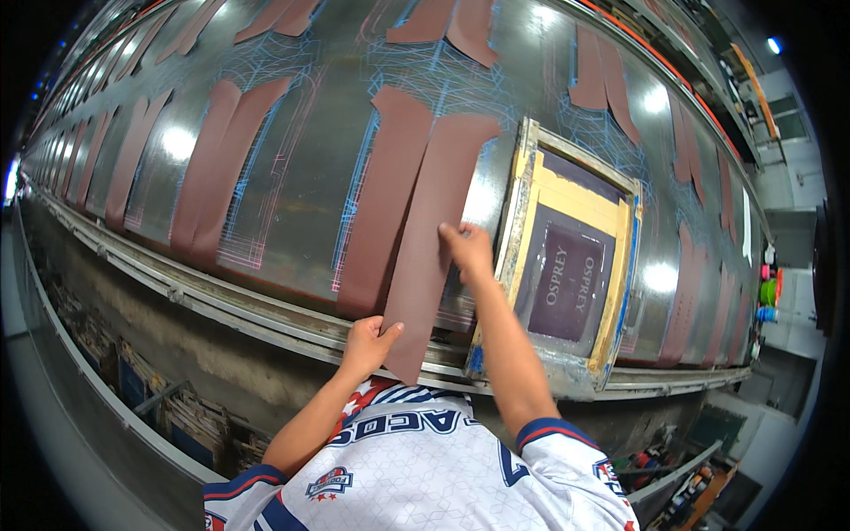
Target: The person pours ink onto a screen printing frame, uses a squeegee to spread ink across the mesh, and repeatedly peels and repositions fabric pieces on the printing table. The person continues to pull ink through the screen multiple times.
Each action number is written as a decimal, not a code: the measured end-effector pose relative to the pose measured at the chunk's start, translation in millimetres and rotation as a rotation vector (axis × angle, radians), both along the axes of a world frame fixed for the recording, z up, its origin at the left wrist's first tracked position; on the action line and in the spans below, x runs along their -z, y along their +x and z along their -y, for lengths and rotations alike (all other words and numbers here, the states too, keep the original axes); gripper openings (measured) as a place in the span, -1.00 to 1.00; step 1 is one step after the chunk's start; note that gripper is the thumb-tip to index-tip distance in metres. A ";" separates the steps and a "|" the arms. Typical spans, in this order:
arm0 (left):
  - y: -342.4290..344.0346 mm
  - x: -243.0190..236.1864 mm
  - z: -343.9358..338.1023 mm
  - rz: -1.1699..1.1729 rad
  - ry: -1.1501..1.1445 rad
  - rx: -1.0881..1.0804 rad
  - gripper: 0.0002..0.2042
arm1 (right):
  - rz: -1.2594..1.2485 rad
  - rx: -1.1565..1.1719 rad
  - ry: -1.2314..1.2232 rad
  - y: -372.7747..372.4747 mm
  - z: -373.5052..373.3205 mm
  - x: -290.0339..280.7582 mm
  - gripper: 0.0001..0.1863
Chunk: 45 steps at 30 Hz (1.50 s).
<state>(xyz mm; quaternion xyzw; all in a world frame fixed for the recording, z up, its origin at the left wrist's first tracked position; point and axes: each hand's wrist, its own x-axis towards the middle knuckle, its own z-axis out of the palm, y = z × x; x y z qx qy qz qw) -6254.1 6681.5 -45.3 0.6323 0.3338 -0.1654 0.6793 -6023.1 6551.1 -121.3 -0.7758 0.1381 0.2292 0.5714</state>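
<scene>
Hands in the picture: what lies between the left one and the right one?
In the head view, a brown strip spans the stretch between the left hand and right hand.

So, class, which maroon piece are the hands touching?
The piece directly left of the frame: the left hand and right hand touch its edges, while every other piece lies untouched.

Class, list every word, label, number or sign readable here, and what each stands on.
Pale lettering, shown twice, on the dark panel of the screen frame: clear, wording withheld.
Large dark lettering across the white shirt: upside down in this view, wording withheld.
Large dark mark on the shirt's right: possibly a number, withheld.
Small badge on the shirt: too small to read surely.
Held brown strip: no lettering visible.
</scene>
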 end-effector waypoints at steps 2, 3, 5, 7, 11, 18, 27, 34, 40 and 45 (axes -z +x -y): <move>1.6 13.4 -6.9 -0.023 0.253 0.144 -0.75 | -0.014 0.034 -0.028 -45.9 -1.7 5.5 -0.65; 1.0 19.3 -10.2 -0.020 0.310 0.170 -0.75 | -0.045 -0.003 -0.085 -66.5 -4.1 -15.3 -0.67; 1.3 25.0 -16.1 -0.018 0.419 0.231 -0.69 | 0.003 0.046 -0.066 -101.8 -3.5 -16.1 -0.70; 6.9 15.8 -17.7 -0.016 0.459 0.268 -0.65 | 0.048 0.035 -0.045 -122.8 3.1 -12.9 -0.67; 6.8 16.6 -13.7 0.069 0.453 0.230 -0.63 | 0.099 -0.016 -0.220 -138.1 14.2 -28.9 -0.66; 5.1 -13.4 -1.1 0.262 0.609 0.251 -0.65 | 0.113 0.074 -0.012 -144.8 26.3 -25.0 -0.69; 2.3 19.1 -10.4 0.265 0.434 0.078 -0.63 | -0.089 -0.016 0.167 -152.3 18.6 -41.2 -0.69; 0.0 33.7 -17.1 0.448 0.748 0.289 -0.84 | -0.016 -0.152 -0.321 -162.1 18.8 -41.0 -0.53; -3.3 35.5 -23.4 0.298 0.687 0.297 -0.83 | 0.012 -0.211 -0.467 -166.0 15.7 -32.8 -0.46; -5.6 39.7 -26.8 0.350 0.626 0.268 -0.84 | -0.017 -0.169 -0.392 -167.5 17.1 -31.9 -0.45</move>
